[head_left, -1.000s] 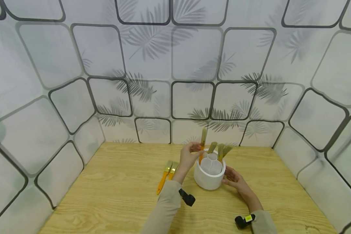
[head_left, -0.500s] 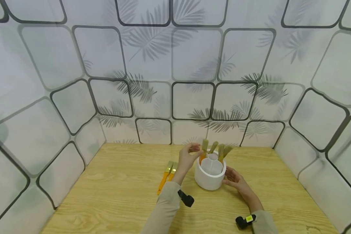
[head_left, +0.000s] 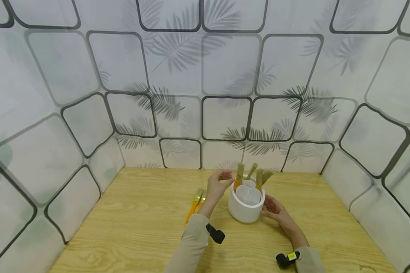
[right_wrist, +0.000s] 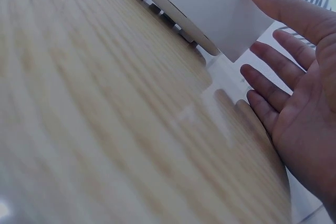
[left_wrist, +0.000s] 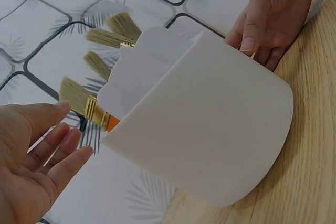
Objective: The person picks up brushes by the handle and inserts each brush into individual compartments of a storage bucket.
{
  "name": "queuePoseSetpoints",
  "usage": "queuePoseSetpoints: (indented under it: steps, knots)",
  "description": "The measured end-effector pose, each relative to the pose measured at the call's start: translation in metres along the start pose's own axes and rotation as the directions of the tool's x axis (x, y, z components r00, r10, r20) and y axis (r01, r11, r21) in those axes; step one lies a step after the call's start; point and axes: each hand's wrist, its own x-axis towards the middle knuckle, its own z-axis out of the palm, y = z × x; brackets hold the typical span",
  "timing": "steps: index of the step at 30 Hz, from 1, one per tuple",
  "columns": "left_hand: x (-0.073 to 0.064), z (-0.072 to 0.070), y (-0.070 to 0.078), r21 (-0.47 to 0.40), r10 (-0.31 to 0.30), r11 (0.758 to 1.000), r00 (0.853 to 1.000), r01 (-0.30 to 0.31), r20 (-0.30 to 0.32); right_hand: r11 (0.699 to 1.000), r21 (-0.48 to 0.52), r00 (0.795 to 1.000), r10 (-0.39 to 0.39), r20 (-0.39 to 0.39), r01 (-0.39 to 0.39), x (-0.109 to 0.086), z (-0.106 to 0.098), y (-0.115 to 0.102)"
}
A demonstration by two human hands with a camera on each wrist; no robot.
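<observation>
A white round divided organizer (head_left: pixel 245 212) stands on the table with several paintbrushes upright in it, bristles up. One paintbrush (left_wrist: pixel 79 98) with an orange handle and brass-coloured band leans at the organizer's left side. My left hand (head_left: pixel 218 186) is just left of that brush, fingers loosely spread and holding nothing; in the left wrist view the fingertips are beside its bristles. At the organizer's right side is my right hand (head_left: pixel 278 213). In the right wrist view its thumb touches the white wall (right_wrist: pixel 220 3), while the other fingers extend fairly straight behind.
Two more orange-handled paintbrushes (head_left: pixel 195 204) lie on the wooden table (head_left: pixel 140 220) left of the organizer, partly hidden by my left forearm. A patterned curtain (head_left: pixel 177 113) surrounds the table at the back and sides.
The left paintbrush has gone down into the organizer, and my left hand has let go of it and drawn slightly left. The right hand stays at the organizer's side.
</observation>
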Motion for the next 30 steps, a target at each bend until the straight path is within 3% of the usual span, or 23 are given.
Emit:
queuePoseSetpoints:
  steps: [15,26,30]
  knots:
    - [-0.004,-0.007,-0.013,-0.06,0.025,0.998,1.0,-0.024,0.01,0.999,-0.025,0.999,0.031,-0.011,-0.031,0.0,0.002,-0.003]
    - [-0.008,-0.016,-0.017,-0.037,0.037,0.999,0.999,-0.037,0.01,0.999,-0.007,0.999,-0.045,-0.016,0.045,0.001,0.002,-0.003]
    - [-0.013,-0.022,-0.005,-0.077,0.033,0.997,0.999,-0.03,0.04,0.999,-0.002,0.999,-0.039,-0.019,0.039,0.001,0.003,-0.003]
